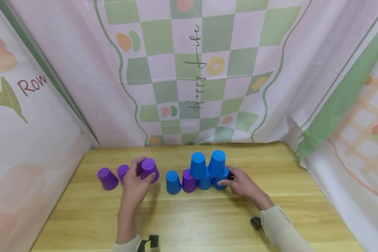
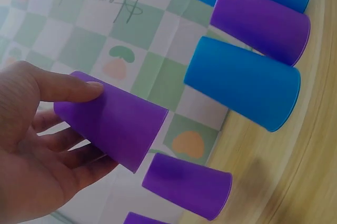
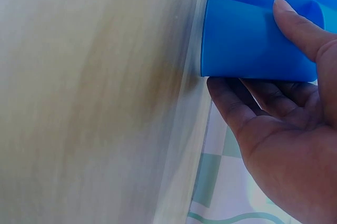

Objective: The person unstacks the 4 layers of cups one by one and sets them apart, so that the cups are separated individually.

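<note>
My left hand [image 1: 136, 185] grips an upside-down purple cup [image 2: 113, 121] between thumb and fingers, and in the left wrist view its rim is off the table. To the right stands a row of upturned cups: a blue cup [image 1: 173, 182], a purple cup [image 1: 189, 181], a middle blue cup [image 1: 204, 181] and an end blue cup [image 3: 253, 39]. Two more blue cups [image 1: 197, 163] sit as a second tier over the row's right part. At the row's right end my right hand [image 1: 241, 182] holds the end blue cup, thumb on its near side and fingers round the far side.
Left of my left hand stand two purple cups, an outer one [image 1: 107, 179] and one [image 1: 122, 171] partly hidden by the hand. The wooden table [image 1: 189, 224] meets a patterned curtain [image 1: 182, 84] at its back edge, with more cloth at both sides.
</note>
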`<state>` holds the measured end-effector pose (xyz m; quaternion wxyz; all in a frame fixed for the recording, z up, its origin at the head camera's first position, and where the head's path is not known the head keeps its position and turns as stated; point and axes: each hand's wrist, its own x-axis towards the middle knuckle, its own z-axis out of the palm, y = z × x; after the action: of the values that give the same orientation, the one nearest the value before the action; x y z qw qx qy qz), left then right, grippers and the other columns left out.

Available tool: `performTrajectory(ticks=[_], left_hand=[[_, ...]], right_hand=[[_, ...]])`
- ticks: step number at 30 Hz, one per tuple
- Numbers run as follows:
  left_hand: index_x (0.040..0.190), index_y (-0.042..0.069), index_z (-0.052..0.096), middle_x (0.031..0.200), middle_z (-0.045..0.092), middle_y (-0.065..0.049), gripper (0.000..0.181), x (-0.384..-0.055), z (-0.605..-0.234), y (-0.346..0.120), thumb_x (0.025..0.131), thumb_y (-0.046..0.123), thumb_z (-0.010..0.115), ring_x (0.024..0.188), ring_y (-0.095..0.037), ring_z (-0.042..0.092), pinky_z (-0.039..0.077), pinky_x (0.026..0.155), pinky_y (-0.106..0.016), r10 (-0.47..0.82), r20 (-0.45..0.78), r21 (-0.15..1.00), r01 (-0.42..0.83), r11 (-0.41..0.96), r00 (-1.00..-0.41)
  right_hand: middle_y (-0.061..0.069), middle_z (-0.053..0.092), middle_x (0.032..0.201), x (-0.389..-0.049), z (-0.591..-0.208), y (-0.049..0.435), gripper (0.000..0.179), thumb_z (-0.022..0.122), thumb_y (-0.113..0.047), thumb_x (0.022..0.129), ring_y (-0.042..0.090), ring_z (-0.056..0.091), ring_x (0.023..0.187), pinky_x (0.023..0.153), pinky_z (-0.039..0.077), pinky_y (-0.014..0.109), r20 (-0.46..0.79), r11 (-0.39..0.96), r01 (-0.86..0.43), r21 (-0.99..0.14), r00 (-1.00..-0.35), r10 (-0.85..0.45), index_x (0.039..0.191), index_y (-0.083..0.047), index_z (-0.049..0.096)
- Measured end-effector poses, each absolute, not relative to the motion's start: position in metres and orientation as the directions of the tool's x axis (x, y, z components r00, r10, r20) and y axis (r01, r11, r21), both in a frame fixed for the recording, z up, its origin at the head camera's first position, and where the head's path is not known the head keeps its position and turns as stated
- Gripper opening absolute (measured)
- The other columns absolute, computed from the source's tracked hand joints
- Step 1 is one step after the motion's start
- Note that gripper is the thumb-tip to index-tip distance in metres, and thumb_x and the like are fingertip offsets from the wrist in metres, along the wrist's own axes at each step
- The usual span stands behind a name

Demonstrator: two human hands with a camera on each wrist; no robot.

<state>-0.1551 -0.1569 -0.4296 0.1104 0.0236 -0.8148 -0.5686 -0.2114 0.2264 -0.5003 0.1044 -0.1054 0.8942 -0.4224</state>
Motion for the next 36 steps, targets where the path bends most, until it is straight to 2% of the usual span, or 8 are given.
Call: performTrajectory(ticks=[16, 26, 36], left_hand=[[0.144, 0.002, 0.051, 0.143, 0.059, -0.026, 0.059, -0.144, -0.423, -0.196, 0.091, 0.002, 0.076, 0.134, -0.042, 0.057, 0.044, 0.118, -0.057, -0.219, 0.079, 0.91, -0.019, 0.414, -0.973], [0.148, -0.005, 0.042, 0.144, 0.052, -0.03, 0.065, -0.142, -0.43, -0.215, 0.09, 0.0, 0.072, 0.136, -0.046, 0.052, 0.041, 0.12, -0.059, -0.286, 0.018, 0.92, -0.096, 0.38, -0.958], [0.151, -0.008, 0.036, 0.147, 0.048, -0.036, 0.069, -0.139, -0.433, -0.229, 0.092, 0.003, 0.07, 0.139, -0.051, 0.048, 0.04, 0.12, -0.061, -0.323, -0.073, 0.889, -0.208, 0.407, -0.943]], right_hand=[[0.01, 0.064, 0.143, -0.21, -0.497, 0.226, 0.055, 0.073, -0.047, 0.098, 0.033, 0.061, 0.128, 0.111, 0.048, 0.065, -0.117, 0.619, -0.079, -0.781, -0.956, -0.269, 0.141, -0.016, 0.06], [0.01, 0.064, 0.143, -0.209, -0.498, 0.226, 0.056, 0.073, -0.047, 0.098, 0.034, 0.061, 0.129, 0.111, 0.048, 0.066, -0.11, 0.619, -0.087, -0.78, -0.956, -0.273, 0.142, -0.016, 0.06], [0.01, 0.065, 0.142, -0.21, -0.499, 0.226, 0.055, 0.073, -0.046, 0.098, 0.033, 0.062, 0.127, 0.111, 0.049, 0.064, -0.097, 0.612, -0.098, -0.785, -0.956, -0.277, 0.141, -0.015, 0.061]])
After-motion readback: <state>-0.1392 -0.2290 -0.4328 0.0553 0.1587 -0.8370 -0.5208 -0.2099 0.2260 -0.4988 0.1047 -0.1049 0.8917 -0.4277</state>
